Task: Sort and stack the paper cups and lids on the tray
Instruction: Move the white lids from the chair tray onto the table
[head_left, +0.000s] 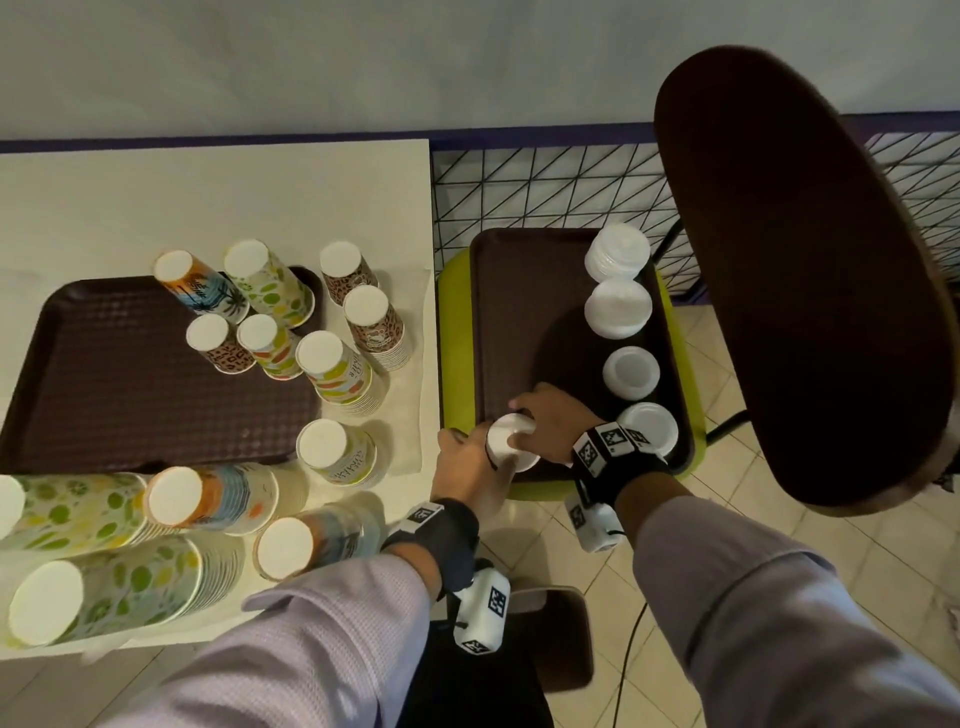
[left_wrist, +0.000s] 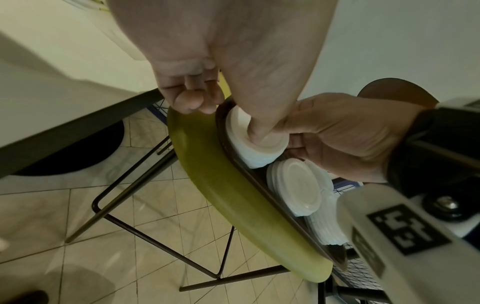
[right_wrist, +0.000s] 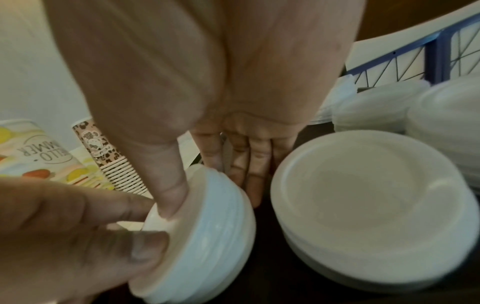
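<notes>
Both hands, left hand & right hand, pinch a small lid stack over the chair tray; four lid piles sorted, cup stacks mostly off worktop tray.

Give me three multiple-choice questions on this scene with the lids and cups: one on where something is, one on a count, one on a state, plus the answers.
1. Where does the tray with the lids rest?
A. on the floor
B. on the green stool
C. on the white table

2. How many lid stacks stand free along that tray's right side?
A. two
B. four
C. six

3. How do the paper cups on the table stand?
A. bottoms up
C. mouths up
B. crushed flat

Answers:
1 B, green seat shows under the tray's edge.
2 B, four white stacks in a row, apart from the small stack that the left hand and right hand hold.
3 A, their closed white bases face upward.
</notes>
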